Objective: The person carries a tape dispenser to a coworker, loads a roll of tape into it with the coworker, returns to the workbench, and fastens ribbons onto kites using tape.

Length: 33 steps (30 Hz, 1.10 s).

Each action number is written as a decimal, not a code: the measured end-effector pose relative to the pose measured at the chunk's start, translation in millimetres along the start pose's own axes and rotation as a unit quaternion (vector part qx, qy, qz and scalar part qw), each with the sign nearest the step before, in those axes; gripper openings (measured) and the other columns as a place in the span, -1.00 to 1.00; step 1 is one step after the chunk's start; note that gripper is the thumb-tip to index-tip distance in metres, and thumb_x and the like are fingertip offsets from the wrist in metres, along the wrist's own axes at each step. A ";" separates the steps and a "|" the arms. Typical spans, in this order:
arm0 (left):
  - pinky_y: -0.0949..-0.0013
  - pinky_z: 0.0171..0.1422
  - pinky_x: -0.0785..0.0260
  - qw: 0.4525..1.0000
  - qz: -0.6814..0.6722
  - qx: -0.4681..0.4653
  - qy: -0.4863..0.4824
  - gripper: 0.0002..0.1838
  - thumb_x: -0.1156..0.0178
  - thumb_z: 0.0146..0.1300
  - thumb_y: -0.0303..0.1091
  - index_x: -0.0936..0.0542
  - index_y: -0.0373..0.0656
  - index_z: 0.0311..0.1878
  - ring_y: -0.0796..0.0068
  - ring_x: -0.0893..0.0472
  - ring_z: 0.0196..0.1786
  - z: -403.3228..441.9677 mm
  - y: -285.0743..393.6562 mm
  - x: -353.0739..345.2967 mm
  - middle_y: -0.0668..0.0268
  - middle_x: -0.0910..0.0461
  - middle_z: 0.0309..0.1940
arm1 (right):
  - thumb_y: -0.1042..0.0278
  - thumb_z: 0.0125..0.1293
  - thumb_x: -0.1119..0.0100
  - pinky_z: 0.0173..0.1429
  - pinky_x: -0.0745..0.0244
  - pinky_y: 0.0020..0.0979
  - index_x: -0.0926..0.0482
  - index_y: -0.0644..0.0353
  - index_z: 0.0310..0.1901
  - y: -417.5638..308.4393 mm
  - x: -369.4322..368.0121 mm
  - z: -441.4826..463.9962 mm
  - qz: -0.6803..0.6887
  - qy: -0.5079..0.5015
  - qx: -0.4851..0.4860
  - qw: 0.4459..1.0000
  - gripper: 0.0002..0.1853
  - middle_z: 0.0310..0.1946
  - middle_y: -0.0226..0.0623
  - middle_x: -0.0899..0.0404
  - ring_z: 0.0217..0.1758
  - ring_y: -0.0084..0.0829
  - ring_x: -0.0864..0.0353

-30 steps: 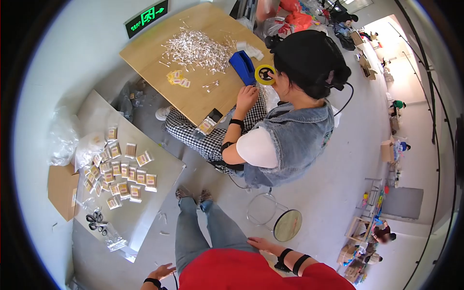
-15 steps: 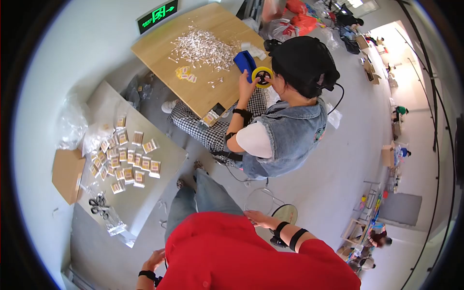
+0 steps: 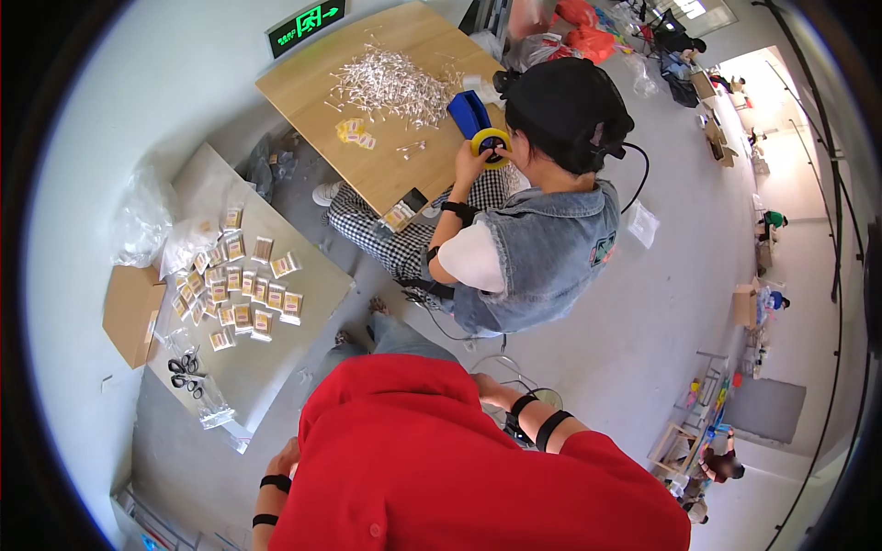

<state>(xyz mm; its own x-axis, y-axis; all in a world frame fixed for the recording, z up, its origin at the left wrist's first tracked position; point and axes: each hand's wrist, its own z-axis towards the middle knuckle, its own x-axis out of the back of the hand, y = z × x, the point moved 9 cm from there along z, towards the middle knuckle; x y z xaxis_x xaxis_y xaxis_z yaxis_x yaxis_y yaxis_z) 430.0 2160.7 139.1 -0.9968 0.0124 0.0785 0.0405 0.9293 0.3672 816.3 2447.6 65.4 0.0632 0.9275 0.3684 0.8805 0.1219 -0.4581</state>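
My left hand hangs beside my red shirt, left of my waist, partly covered by the cloth. On the other side, my right hand is close to my hip, near a round stool; its fingers are hidden behind the shirt. I see no object in either hand. On the grey table to my left lie several small packets of brown sticks, black-handled scissors and clear plastic bags.
A seated co-worker ahead holds a yellow tape roll by a blue tape dispenser. Their wooden table bears a heap of cotton swabs and yellow-white labels. A cardboard box is at left.
My view has shifted slightly, and my shirt now covers more of my legs and hands. The co-worker's head and hands with the tape roll have moved a little to the left.
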 end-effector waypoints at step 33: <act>0.34 -0.18 -0.37 0.990 0.137 0.008 -0.015 -0.60 -0.15 0.13 -0.07 -0.59 -0.18 -0.09 0.36 -0.57 -0.20 27.7 -14.5 17.0 0.13 -0.63 -0.23 | -0.04 -0.05 -0.22 0.01 -0.48 -0.20 -0.51 0.06 0.00 -4.1 -37.8 -1.9 0.014 -0.025 0.006 1.000 -0.44 -0.06 -0.05 -0.54 -0.02 0.01 -0.51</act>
<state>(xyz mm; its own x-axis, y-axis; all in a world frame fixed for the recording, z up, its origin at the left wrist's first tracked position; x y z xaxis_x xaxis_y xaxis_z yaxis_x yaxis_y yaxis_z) 410.6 2157.6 109.4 -0.9502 0.2752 0.1462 0.3087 0.8955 0.3206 811.2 2411.4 54.8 0.0642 0.9473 0.3139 0.8730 0.0991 -0.4776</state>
